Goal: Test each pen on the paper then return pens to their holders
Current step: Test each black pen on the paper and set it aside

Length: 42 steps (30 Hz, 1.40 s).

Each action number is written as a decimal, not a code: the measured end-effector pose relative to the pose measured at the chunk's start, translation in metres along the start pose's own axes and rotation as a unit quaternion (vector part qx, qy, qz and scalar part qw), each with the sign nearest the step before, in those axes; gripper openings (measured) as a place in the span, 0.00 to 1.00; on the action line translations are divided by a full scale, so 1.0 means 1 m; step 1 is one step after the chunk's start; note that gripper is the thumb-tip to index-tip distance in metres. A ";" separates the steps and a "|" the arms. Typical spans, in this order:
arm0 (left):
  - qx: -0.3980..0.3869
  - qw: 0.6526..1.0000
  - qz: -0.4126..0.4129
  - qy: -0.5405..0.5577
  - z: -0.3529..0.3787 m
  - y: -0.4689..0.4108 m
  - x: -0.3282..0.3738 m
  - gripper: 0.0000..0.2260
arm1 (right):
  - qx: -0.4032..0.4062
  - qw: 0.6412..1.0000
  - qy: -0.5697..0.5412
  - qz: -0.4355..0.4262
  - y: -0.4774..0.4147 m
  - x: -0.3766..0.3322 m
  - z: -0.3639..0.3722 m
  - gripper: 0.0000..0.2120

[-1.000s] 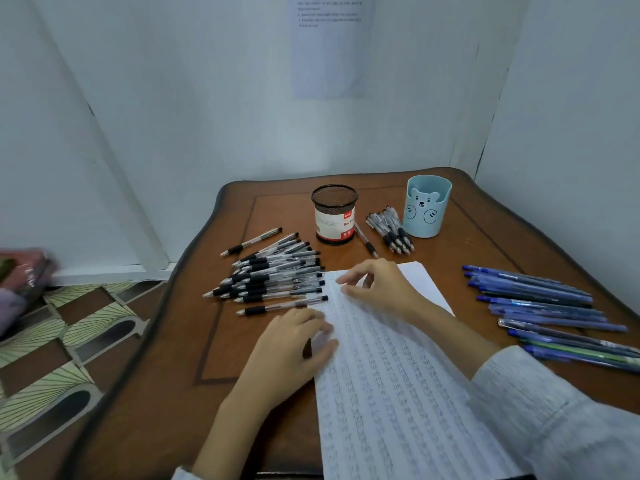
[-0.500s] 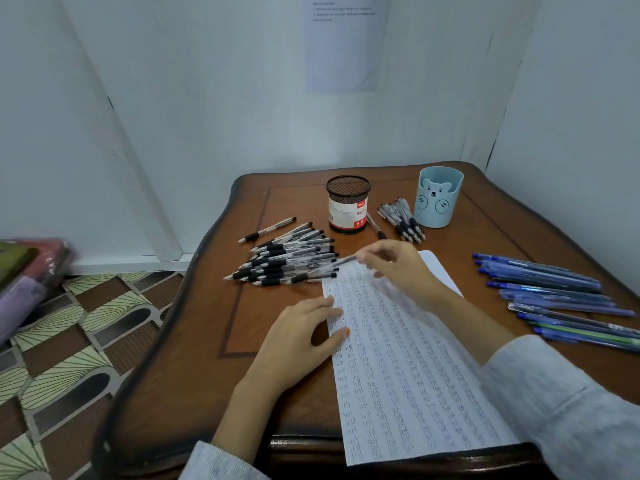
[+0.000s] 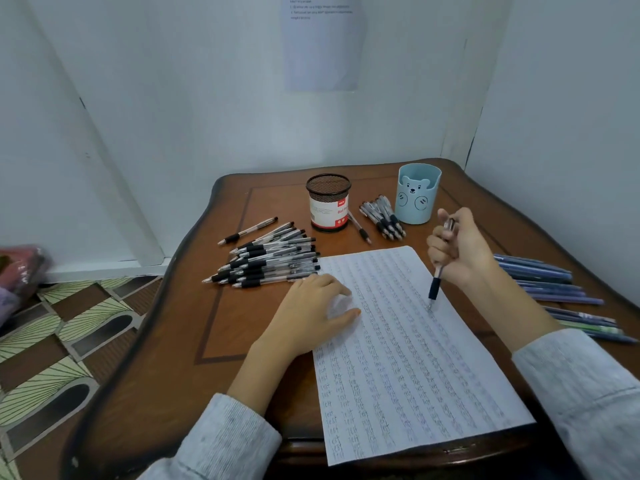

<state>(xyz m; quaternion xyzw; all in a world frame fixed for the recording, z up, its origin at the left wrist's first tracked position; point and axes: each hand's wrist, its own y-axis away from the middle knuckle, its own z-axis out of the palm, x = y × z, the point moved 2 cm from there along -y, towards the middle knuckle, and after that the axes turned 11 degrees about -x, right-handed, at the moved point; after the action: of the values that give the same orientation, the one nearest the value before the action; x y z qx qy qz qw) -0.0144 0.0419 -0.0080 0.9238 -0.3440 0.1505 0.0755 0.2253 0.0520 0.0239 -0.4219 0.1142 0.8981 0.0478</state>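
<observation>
Head view: right hand grips black pen over paper, left hand flat; mesh holder, bear cup empty, returns pending.

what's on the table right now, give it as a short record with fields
left grip: rests on the paper, at its left edge
right grip: holds a pen, tip down at the paper
holders: mesh cup, blue bear cup, both upright, no pens sticking out
loose pens: black pile left, small bunch between the cups, blue row right
</observation>
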 end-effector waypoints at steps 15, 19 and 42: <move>-0.067 0.997 0.045 0.001 0.021 -0.071 0.039 0.22 | -0.020 0.993 0.045 0.106 -0.006 0.000 -0.039 0.29; -0.069 0.996 0.059 0.002 0.019 -0.070 0.033 0.21 | -0.038 0.993 0.092 0.065 -0.016 0.009 -0.040 0.09; -0.087 0.993 0.069 -0.040 0.021 -0.071 0.032 0.20 | 0.045 0.841 0.512 -0.167 -0.025 0.024 -0.037 0.17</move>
<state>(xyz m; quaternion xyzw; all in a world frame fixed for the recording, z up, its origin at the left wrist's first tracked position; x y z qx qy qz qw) 0.0603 0.0701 -0.0198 0.8931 -0.4215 0.0877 0.1306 0.2426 0.0665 -0.0212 -0.8317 0.0905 0.5265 0.1510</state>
